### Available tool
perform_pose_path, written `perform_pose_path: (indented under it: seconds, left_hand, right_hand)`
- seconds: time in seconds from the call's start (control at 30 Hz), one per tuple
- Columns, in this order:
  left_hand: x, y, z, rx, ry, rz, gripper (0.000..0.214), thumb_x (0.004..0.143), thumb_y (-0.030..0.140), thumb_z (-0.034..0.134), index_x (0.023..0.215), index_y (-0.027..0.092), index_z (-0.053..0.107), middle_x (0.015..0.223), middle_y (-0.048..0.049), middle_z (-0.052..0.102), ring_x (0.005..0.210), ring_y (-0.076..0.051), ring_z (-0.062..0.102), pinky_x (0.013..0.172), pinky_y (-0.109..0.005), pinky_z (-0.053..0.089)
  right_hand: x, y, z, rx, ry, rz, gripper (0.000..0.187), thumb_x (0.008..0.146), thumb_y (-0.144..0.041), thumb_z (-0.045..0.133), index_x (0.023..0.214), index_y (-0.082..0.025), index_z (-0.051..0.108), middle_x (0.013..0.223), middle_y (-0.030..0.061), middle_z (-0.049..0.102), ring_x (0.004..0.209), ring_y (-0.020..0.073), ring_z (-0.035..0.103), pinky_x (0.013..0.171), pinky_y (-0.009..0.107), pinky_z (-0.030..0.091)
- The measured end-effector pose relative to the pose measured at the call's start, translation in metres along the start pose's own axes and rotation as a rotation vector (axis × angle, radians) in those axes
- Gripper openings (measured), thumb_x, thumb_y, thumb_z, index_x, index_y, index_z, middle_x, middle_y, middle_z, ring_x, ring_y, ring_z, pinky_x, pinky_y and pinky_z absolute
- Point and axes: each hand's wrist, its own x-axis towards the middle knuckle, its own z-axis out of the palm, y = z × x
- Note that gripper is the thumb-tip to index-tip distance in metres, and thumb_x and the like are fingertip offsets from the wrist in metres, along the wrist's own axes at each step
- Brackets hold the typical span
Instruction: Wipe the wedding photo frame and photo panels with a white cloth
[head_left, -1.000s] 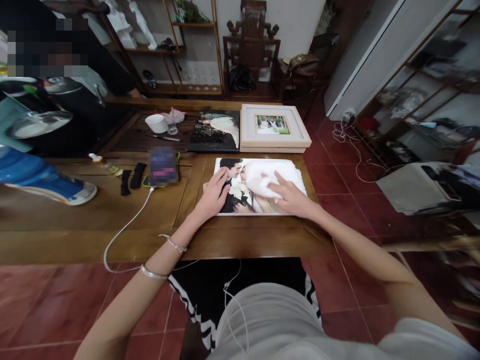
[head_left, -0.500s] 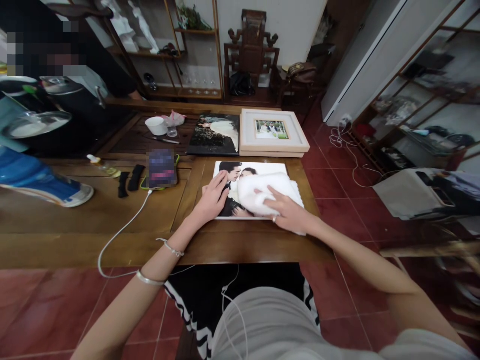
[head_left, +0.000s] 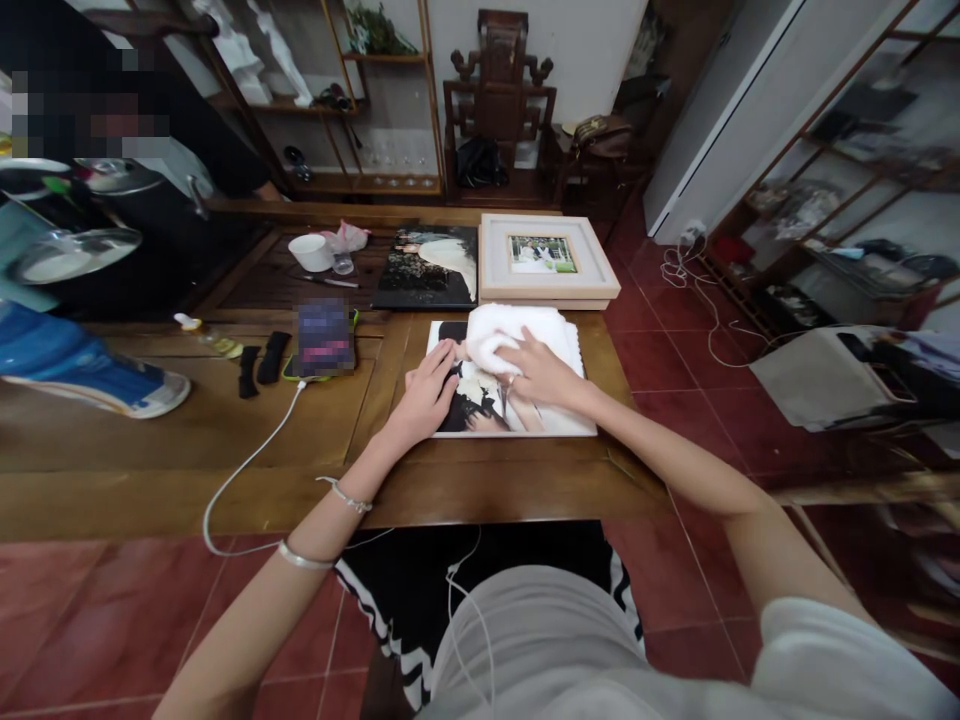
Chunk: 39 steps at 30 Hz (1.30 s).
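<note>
A photo panel [head_left: 480, 400] with a picture of a couple lies flat on the wooden table near its front edge. My left hand [head_left: 430, 390] rests on the panel's left edge, fingers stretched out over it. In my right hand [head_left: 541, 372] is a white cloth [head_left: 517, 332], bunched under the fingers and pressed on the panel's upper part. The cloth covers the upper middle of the picture and reaches past its far edge.
Behind the panel lie a dark photo panel [head_left: 427, 268] and a pale framed photo [head_left: 547, 260]. To the left are a charging phone [head_left: 324, 338], black straps [head_left: 271, 358], a small bottle [head_left: 210, 337] and a white cup [head_left: 311, 252]. Another person's dark sleeve [head_left: 217, 120] shows far left.
My right hand has pushed the cloth away from me and slightly left across the panel, uncovering its lower right part. My left hand stays in place.
</note>
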Motion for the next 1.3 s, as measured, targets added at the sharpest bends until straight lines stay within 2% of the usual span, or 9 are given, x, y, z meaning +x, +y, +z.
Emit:
perform_pose_path:
  seconds: [0.2,0.3,0.5,0.63,0.73,0.87,1.0,1.17,1.3]
  left_hand:
    - [-0.001,0.0,0.0,0.003,-0.01,-0.007,0.052,0.097,0.029,0.032,0.146,0.015,0.036,0.154,-0.0163,0.033,0.143,-0.028,0.03,0.11,-0.051,0.031]
    - [-0.001,-0.001,0.0,-0.007,0.0,0.0,0.052,0.097,0.032,0.033,0.146,0.016,0.037,0.154,-0.0158,0.033,0.142,-0.028,0.031,0.111,-0.051,0.031]
    - [-0.001,0.002,-0.002,-0.007,-0.02,-0.01,0.051,0.097,0.031,0.034,0.145,0.014,0.037,0.154,-0.0171,0.033,0.142,-0.031,0.03,0.108,-0.054,0.034]
    - [0.0,0.003,-0.002,-0.003,-0.023,-0.013,0.051,0.098,0.032,0.034,0.145,0.014,0.039,0.153,-0.0169,0.034,0.142,-0.031,0.031,0.108,-0.054,0.034]
    - [0.001,0.002,0.0,-0.006,-0.012,-0.021,0.051,0.098,0.033,0.034,0.144,0.014,0.04,0.153,-0.0171,0.034,0.142,-0.03,0.031,0.109,-0.053,0.034]
    - [0.0,0.004,-0.001,-0.1,0.059,-0.022,0.052,0.1,0.04,0.029,0.144,0.014,0.041,0.153,-0.0157,0.035,0.142,-0.027,0.032,0.113,-0.052,0.029]
    - [-0.002,0.01,-0.007,-0.257,0.227,0.046,0.055,0.102,0.047,0.022,0.146,0.018,0.04,0.155,-0.0109,0.033,0.143,-0.022,0.03,0.118,-0.043,0.023]
    - [-0.003,0.01,-0.009,-0.285,0.282,0.051,0.058,0.102,0.049,0.015,0.145,0.02,0.041,0.154,-0.0081,0.036,0.143,-0.02,0.03,0.119,-0.042,0.022]
    - [-0.001,0.008,-0.006,-0.217,0.198,0.063,0.057,0.102,0.048,0.021,0.143,0.016,0.044,0.151,-0.0111,0.04,0.142,-0.022,0.034,0.118,-0.044,0.026]
  right_hand:
    - [-0.065,-0.065,-0.001,0.039,-0.178,-0.145,0.031,0.076,-0.008,0.05,0.104,-0.015,0.063,0.128,0.0175,0.061,0.145,0.0276,0.024,0.118,0.06,0.012]
    - [-0.081,-0.079,-0.006,0.075,-0.245,-0.19,0.031,0.075,-0.009,0.052,0.102,-0.016,0.064,0.135,0.017,0.056,0.145,0.0259,0.024,0.119,0.056,0.014]
    - [-0.071,-0.031,-0.013,0.034,-0.061,0.011,0.031,0.075,-0.007,0.046,0.1,-0.018,0.062,0.131,0.0138,0.06,0.135,0.0298,0.042,0.116,0.059,0.017]
    - [-0.049,0.015,-0.012,-0.041,0.087,0.211,0.028,0.082,-0.014,0.041,0.102,-0.017,0.06,0.117,0.011,0.066,0.108,0.0304,0.061,0.112,0.064,0.018]
    - [-0.027,0.03,-0.01,-0.075,0.107,0.243,0.028,0.084,-0.014,0.04,0.102,-0.016,0.061,0.107,0.0105,0.069,0.104,0.0304,0.062,0.11,0.065,0.018]
    - [0.001,0.015,-0.003,-0.082,0.017,0.118,0.03,0.083,-0.014,0.043,0.108,-0.015,0.061,0.123,0.014,0.064,0.132,0.035,0.043,0.108,0.069,0.016]
    - [0.011,-0.021,0.005,-0.058,-0.107,-0.105,0.031,0.081,-0.011,0.049,0.109,-0.015,0.062,0.129,0.017,0.06,0.142,0.0311,0.029,0.11,0.067,0.015]
    - [-0.009,-0.054,0.005,0.008,-0.209,-0.326,0.031,0.074,-0.007,0.052,0.101,-0.016,0.064,0.127,0.0195,0.061,0.144,0.0268,0.027,0.114,0.064,0.013]
    - [-0.04,-0.062,-0.012,0.086,-0.301,-0.379,0.03,0.073,-0.006,0.051,0.097,-0.016,0.065,0.128,0.0164,0.061,0.142,0.0267,0.032,0.117,0.059,0.011]
